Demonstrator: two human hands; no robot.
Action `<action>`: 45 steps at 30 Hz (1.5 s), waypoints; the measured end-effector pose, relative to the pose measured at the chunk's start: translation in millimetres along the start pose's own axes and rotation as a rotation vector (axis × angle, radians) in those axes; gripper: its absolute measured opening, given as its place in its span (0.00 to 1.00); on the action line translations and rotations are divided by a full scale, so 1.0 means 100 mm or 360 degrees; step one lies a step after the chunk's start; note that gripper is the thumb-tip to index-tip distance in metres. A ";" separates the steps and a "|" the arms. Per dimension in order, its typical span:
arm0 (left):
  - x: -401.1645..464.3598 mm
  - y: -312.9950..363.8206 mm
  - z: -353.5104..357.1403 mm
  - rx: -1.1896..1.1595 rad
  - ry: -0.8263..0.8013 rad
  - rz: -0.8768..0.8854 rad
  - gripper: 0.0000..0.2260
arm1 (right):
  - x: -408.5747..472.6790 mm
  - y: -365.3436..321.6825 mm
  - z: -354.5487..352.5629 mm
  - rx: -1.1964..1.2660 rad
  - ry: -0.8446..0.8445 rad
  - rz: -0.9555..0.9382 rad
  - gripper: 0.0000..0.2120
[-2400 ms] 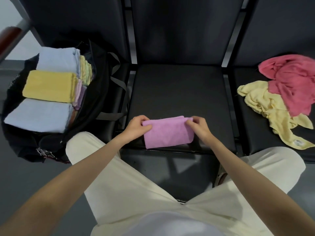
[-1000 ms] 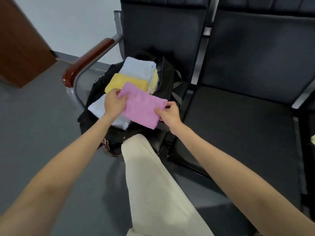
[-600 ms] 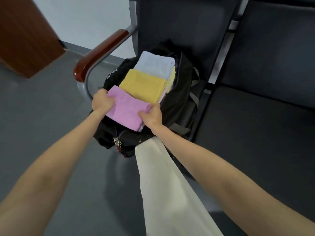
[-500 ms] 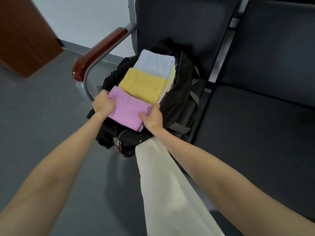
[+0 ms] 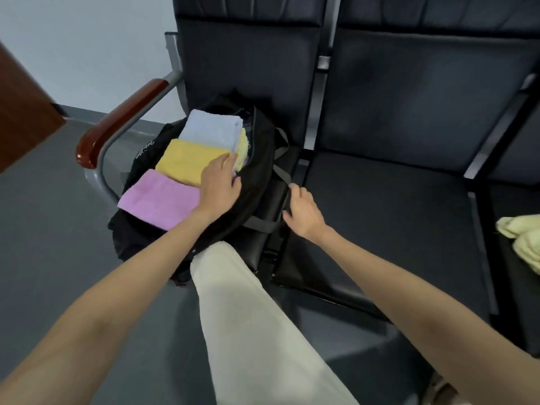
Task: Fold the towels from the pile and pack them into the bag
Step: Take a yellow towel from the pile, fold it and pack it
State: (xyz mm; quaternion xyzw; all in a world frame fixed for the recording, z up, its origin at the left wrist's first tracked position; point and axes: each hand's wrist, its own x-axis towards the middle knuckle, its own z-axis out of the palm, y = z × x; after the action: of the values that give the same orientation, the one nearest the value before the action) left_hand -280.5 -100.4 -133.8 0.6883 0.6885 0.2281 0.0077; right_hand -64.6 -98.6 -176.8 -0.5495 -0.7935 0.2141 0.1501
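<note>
- We see a black bag [image 5: 257,182] lying open on the far-left seat [image 5: 263,238] of a row of dark seats, beside a wooden armrest [image 5: 122,118].
- Three folded towels lie in a row on top of the bag's contents: a pink towel [image 5: 157,197] nearest us, a yellow towel [image 5: 187,162] touching it just beyond, and a light blue towel [image 5: 213,130] farthest.
- To the right of the yellow and blue towels we make out the edges of more folded towels [image 5: 242,150] standing in the bag, pale yellow among them.
- Our left hand [image 5: 219,185] rests flat on the towels where pink meets yellow, its fingers straight and reaching to the yellow towel's right edge; it grips nothing.
- Our right hand [image 5: 304,211] is at the bag's grey strap [image 5: 280,173] on the right side of the bag, its fingers curled; we cannot tell whether it actually holds the strap.
- The middle seat [image 5: 394,217] lies to the right of the bag.
- At the right edge, on the next seat, we see part of an unfolded pale yellow towel [image 5: 523,241], well apart from the bag.
- A leg in cream trousers [image 5: 257,331] stands between our arms.
</note>
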 end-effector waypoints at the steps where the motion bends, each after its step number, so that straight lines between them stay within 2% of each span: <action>1: 0.02 0.20 0.10 -0.0005 -0.0064 0.0055 0.24 | -0.10 0.26 -0.12 -0.0065 -0.0004 0.0068 0.32; 7: 0.06 1.39 0.70 -0.0088 -0.0452 0.0293 0.28 | -0.91 1.76 -1.01 -0.0214 0.0073 0.0688 0.38; 12: 0.03 2.50 1.10 -0.0117 -0.0654 0.0535 0.29 | -1.83 2.93 -1.69 -0.0135 0.0400 0.1130 0.38; 17: -0.09 3.56 1.48 -0.0136 -0.0809 0.0789 0.29 | -2.66 3.65 -2.00 0.0108 0.0653 0.1536 0.34; 21: -0.19 4.30 1.77 -0.0098 -0.0946 0.1013 0.29 | -3.01 4.02 -2.05 0.0226 0.0738 0.1593 0.31; 26: -0.23 5.04 2.22 0.0030 -0.1097 0.1293 0.28 | -3.10 4.35 -2.01 0.0284 0.0573 0.1649 0.34; 30: -0.24 5.49 2.59 0.0169 -0.1195 0.1409 0.29 | -3.04 4.52 -1.97 0.0333 0.0482 0.1643 0.33; 33: -0.23 5.75 2.83 0.0213 -0.1245 0.1437 0.29 | -3.03 4.66 -1.90 0.0231 0.0355 0.1677 0.25; 36: -0.23 5.98 3.04 0.0182 -0.1254 0.1421 0.28 | -3.06 4.74 -1.85 0.0323 0.0398 0.1641 0.13; 39: -0.30 6.15 3.19 0.0042 -0.1310 0.1235 0.25 | -3.09 4.76 -1.85 0.0459 0.0439 0.1573 0.07; 42: -0.41 6.25 3.28 -0.0122 -0.1298 0.0939 0.19 | -3.11 4.75 -1.83 0.0470 0.0453 0.1547 0.07; 45: -0.46 6.30 3.30 -0.0327 -0.1248 0.0729 0.11 | -3.11 4.74 -1.82 0.0480 0.0461 0.1560 0.12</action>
State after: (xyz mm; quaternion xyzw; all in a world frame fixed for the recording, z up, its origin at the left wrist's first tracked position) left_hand 424.1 -76.3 -238.4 0.8525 0.4378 0.0135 0.2851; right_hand 513.9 -213.6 -259.8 -0.8520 -0.3754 0.2927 0.2177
